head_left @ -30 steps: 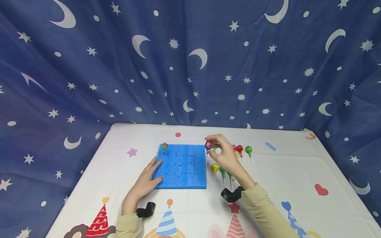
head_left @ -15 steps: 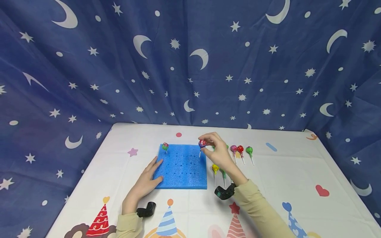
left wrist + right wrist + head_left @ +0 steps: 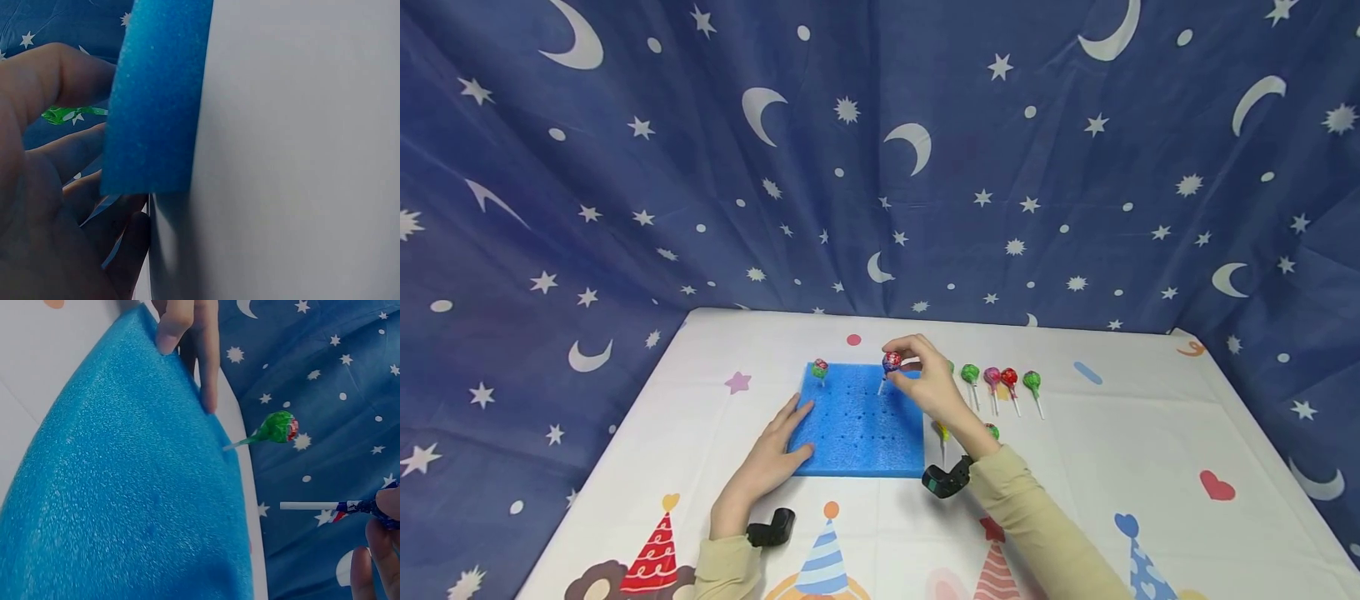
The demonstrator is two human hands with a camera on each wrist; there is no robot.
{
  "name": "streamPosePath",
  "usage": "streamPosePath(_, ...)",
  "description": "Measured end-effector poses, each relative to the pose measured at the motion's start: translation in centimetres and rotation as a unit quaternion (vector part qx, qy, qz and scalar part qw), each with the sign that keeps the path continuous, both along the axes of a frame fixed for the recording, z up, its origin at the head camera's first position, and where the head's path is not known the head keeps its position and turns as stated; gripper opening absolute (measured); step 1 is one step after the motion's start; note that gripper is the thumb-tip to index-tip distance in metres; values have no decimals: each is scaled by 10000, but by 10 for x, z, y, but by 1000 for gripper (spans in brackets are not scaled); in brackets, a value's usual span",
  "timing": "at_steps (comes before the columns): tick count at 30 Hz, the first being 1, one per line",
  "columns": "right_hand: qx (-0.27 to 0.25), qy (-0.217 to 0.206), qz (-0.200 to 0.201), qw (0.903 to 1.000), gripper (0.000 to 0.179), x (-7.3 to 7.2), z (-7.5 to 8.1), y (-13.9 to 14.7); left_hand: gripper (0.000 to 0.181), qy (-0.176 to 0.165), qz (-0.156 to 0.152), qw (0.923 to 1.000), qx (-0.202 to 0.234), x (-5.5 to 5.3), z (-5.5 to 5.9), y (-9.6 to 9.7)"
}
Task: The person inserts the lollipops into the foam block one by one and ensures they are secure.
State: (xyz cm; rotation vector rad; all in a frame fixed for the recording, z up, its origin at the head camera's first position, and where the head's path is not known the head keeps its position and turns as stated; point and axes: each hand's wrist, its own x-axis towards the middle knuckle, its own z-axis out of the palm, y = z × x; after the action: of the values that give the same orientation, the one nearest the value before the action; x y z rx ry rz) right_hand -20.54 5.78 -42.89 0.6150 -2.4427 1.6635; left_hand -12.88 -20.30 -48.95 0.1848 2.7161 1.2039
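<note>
My left hand [image 3: 763,462] rests on the left edge of a blue foam board [image 3: 861,457], fingers spread and fairly straight. My right hand [image 3: 934,390] pinches a blue-and-red wrapped lollipop [image 3: 891,362] by its head, above the board's back right part. In the right wrist view that lollipop's white stick [image 3: 309,505] sticks out free, apart from the foam. A green-and-red lollipop [image 3: 820,367] stands in the board's back left corner. Small holes dot the board in rows. The left wrist view shows the foam's side wall [image 3: 153,106] beside the left fingers.
Right of the board several lollipops lie on the white patterned tablecloth [image 3: 1150,417], among them a green one [image 3: 1032,381], a red one [image 3: 1009,378] and a pink one [image 3: 992,377]. A yellow one [image 3: 942,432] lies nearer, partly behind the right forearm. A blue starry curtain [image 3: 880,167] hangs behind.
My right hand has carried the blue-and-red lollipop leftward, from the board's right edge to over the board. The left hand has stayed at the board's left edge.
</note>
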Motion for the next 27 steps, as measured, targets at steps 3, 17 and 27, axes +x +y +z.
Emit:
streamPosePath(3, -117, -31, 56, 9999, 35, -3, -3, -4, 66, 12, -7, 10000, -2, 0, -1, 0)
streamPosePath(17, -202, -220, 73, 9995, 35, -19, -14, -27, 66, 62, 33, 10000, -14, -1, -1, 1)
streamPosePath(27, -389, -278, 97, 9988, 34, -18, -12, -42, 66, 39, 56, 10000, -39, 0, 0, 1)
